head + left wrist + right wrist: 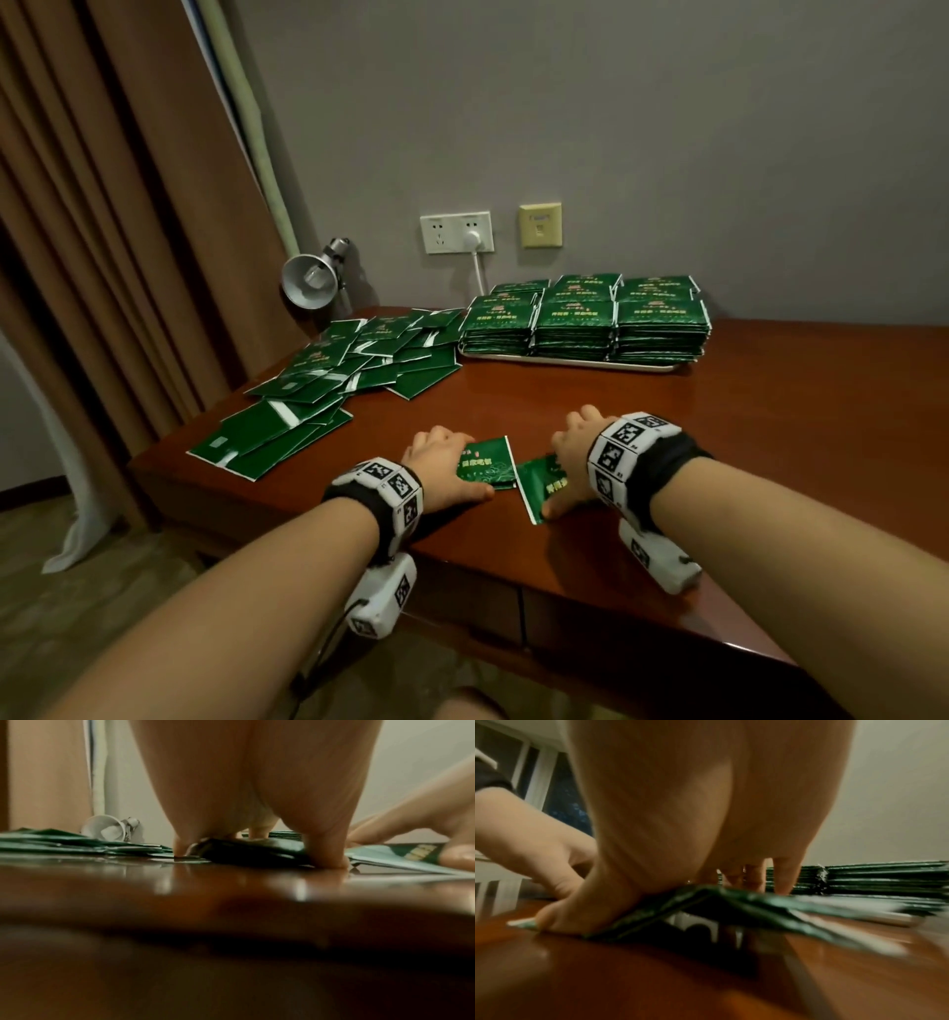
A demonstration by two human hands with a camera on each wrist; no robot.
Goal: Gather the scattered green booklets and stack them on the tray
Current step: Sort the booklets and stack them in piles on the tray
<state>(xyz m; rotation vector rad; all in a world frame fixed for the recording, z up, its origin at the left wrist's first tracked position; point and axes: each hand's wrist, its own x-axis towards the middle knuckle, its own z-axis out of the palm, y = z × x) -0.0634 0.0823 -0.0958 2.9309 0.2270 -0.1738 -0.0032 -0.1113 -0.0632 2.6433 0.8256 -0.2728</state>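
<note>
Two small lots of green booklets lie near the table's front edge. My left hand (pixel 452 465) grips the left booklet (pixel 490 460), thumb at its near edge and fingers over the far edge; the left wrist view shows it dark under the palm (pixel 257 850). My right hand (pixel 567 462) grips the right booklet (pixel 536 483), bowed up under the palm (pixel 731 902). Tidy booklet stacks (pixel 585 318) fill the white tray (pixel 565 362) at the back. A scattered booklet pile (pixel 334 375) covers the table's left part.
The brown wooden table (pixel 667 437) has bare surface between my hands and the tray. A silver clamp lamp (pixel 310 280) stands at the back left corner. A wall socket with a white plug (pixel 457 232) is behind the tray. Brown curtains (pixel 102 205) hang at the left.
</note>
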